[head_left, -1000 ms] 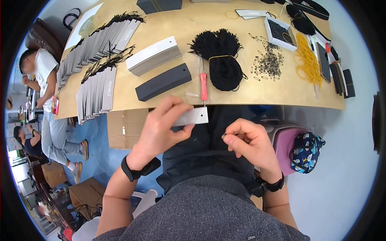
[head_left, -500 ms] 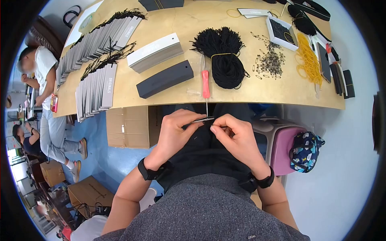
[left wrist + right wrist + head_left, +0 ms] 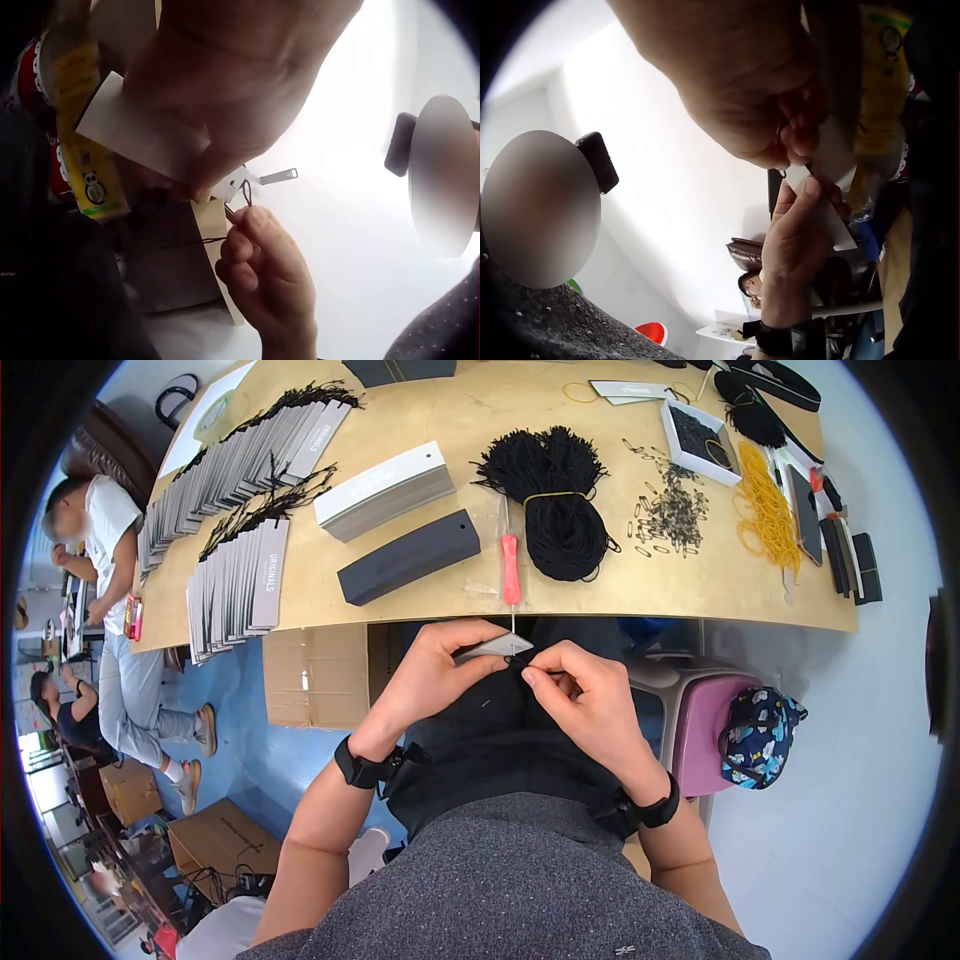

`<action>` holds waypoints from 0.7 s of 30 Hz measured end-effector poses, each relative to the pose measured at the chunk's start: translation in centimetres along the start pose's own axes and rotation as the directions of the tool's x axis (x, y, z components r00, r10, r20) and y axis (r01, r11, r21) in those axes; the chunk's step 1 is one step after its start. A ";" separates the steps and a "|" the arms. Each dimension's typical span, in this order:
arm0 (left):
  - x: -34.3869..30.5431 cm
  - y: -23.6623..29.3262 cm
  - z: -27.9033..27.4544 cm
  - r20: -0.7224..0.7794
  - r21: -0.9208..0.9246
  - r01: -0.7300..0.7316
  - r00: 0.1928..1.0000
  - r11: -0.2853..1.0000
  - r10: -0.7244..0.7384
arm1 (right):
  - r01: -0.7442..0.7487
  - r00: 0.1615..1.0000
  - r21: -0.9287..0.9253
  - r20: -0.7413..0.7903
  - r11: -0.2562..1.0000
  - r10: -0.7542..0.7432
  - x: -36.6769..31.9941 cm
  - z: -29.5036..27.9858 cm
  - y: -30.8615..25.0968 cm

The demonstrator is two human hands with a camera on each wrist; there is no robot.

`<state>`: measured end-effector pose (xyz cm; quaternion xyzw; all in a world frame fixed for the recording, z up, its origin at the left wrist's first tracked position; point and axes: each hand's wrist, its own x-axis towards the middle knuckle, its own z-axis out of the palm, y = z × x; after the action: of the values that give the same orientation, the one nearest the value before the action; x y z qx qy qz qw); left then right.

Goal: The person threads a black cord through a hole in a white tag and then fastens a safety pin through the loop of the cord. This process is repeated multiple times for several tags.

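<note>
My left hand (image 3: 425, 675) grips a pale grey hang tag (image 3: 497, 647) between thumb and fingers, just off the table's front edge. Close on its right, my right hand (image 3: 585, 685) pinches a thin black cord (image 3: 249, 193) with thumb and forefinger. The cord makes a small loop at the tag's end in the left wrist view. A hook tool with a pink-red handle (image 3: 511, 570) lies on the table, its metal shaft reaching over the edge to the tag. Fingers partly hide the tag and cord.
Behind the hands stand a white tag stack (image 3: 385, 490) and a dark tag stack (image 3: 410, 557). Black cord bundle (image 3: 565, 530), safety pins (image 3: 672, 515) and yellow rubber bands (image 3: 765, 510) lie to the right. Corded tags (image 3: 235, 585) fan out left. A pink stool (image 3: 705, 735) stands right.
Both hands have come together below the tool, the right moving left and up toward the tag. The tag turned edge-up, then tilted its face back into view.
</note>
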<state>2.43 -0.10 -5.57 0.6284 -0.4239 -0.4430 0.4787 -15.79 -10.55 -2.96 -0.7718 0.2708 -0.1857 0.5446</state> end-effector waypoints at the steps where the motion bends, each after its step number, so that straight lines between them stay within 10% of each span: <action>1: 0.0 0.1 0.0 0.001 0.000 -0.001 1.000 1.000 0.001 | -0.014 1.000 0.003 -0.010 1.000 0.014 0.1 0.1 0.1; 8: -0.2 0.0 -0.1 -0.040 -0.081 0.041 0.998 0.996 -0.044 | -0.175 0.985 0.009 0.003 0.985 0.175 0.7 0.1 2.2; 11: -0.8 0.2 -0.6 0.102 0.118 -0.295 0.953 0.948 0.284 | -0.321 0.934 0.149 0.212 0.935 0.287 0.1 -0.5 2.0; 16: -2.5 1.7 -0.6 0.149 0.050 -0.232 0.964 0.971 0.222 | -0.419 0.764 0.192 0.603 0.887 0.231 -0.8 -1.4 0.5; 21: -2.8 3.2 -1.0 0.102 0.083 -0.162 0.983 0.983 0.153 | -0.438 0.880 0.313 0.338 0.843 0.332 -0.2 -2.5 -1.8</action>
<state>2.34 2.24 -1.83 0.5923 -0.5144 -0.4132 0.4624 -17.04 -11.85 -0.40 -0.5981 0.3032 -0.0131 0.7418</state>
